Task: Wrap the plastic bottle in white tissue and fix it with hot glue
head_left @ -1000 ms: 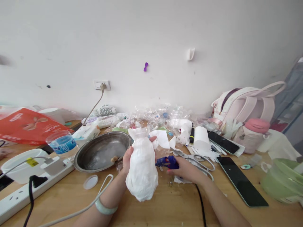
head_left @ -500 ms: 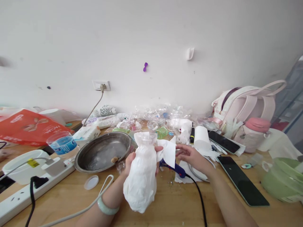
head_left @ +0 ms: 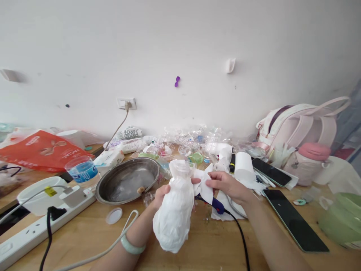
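My left hand (head_left: 161,195) is wrapped round a bottle covered in white paper (head_left: 174,218), its clear rim pointing away and its bulging end toward me. The fingertips of that hand show past the bottle's right side, against a white tissue piece (head_left: 203,188). My right hand (head_left: 225,184) pinches the right edge of this tissue between thumb and fingers. Beneath the tissue lies a blue glue gun (head_left: 217,205) with a black cord, its front part hidden.
Left of my hands stands a metal basin (head_left: 126,180) with a small brown lump. A power strip (head_left: 42,233) and white cable lie nearer. On the right are a tissue roll (head_left: 244,165), a tablet (head_left: 295,220), a pink-lidded bottle (head_left: 306,162) and a green container (head_left: 342,218). Clear plastic lines the wall.
My right hand has moved from beside the tissue onto it, and its fingers have closed on the edge. The tissue has become more folded. The whole view has shifted slightly.
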Demonstrator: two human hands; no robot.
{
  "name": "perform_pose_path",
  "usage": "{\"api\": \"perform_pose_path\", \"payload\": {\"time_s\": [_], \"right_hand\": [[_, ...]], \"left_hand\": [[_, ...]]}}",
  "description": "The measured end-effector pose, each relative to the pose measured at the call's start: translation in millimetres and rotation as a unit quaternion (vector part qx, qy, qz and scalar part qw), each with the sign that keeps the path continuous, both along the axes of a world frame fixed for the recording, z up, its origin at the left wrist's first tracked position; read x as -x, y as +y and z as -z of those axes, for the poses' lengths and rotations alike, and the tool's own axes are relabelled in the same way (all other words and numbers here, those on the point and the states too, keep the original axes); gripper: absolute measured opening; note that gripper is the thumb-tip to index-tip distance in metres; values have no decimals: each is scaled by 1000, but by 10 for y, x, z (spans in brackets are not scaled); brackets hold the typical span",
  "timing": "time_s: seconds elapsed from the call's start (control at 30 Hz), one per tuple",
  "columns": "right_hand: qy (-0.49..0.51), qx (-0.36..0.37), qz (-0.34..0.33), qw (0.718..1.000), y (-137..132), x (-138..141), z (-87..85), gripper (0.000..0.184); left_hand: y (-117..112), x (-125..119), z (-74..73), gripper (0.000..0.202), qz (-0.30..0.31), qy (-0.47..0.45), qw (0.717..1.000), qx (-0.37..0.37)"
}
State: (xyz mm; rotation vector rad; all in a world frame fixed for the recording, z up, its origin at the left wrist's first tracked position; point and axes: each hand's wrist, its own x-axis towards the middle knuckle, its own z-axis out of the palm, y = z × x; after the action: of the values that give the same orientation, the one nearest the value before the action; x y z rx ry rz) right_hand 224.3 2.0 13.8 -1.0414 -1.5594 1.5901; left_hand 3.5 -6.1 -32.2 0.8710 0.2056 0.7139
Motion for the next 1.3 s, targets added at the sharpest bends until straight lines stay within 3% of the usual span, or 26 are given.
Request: {"api": "perform_pose_path", "payload": {"time_s": [0.2, 0.27, 0.43, 0.67, 0.77, 0.83, 0.93, 1.0, 1.07, 1.17, 1.3], "right_hand": [[105, 45, 169, 979, 21, 64, 173, 29], [126, 43, 198, 971, 26, 51, 191, 28], [164, 27, 175, 970, 18, 24, 159, 33], [143, -2, 163, 976, 36, -2, 169, 39], [132, -54, 191, 971, 76, -18, 199, 37], [113, -122, 264, 950, 114, -39, 231, 30], [85, -223, 383, 892, 168, -86, 294, 18], [105, -266, 415, 864, 184, -114, 339, 17], [138, -281, 408, 858, 172, -124, 378, 17], [159, -287, 360, 873, 99, -92, 399, 17], [115, -359, 296, 877, -45, -1, 324, 10]], "left_hand": [[-7, -63, -25, 67, -23, -2, 1000, -9], [10, -79, -16, 68, -20, 4, 1000, -8], [33, -104, 19, 72, -29, 3, 1000, 1], [-52, -127, -61, 58, -63, 47, 997, -15], [-27, -160, -58, 59, -63, 34, 997, -21], [-9, -193, -54, 54, -78, 19, 996, -39], [-32, -240, -79, 57, -107, 44, 992, -49], [-74, -265, -104, 66, -126, 94, 987, -39], [-110, -287, -108, 71, -138, 124, 982, -22], [-116, -322, -67, 72, -168, 153, 974, 7], [-89, -360, -35, 79, -200, 190, 961, -1]]}}
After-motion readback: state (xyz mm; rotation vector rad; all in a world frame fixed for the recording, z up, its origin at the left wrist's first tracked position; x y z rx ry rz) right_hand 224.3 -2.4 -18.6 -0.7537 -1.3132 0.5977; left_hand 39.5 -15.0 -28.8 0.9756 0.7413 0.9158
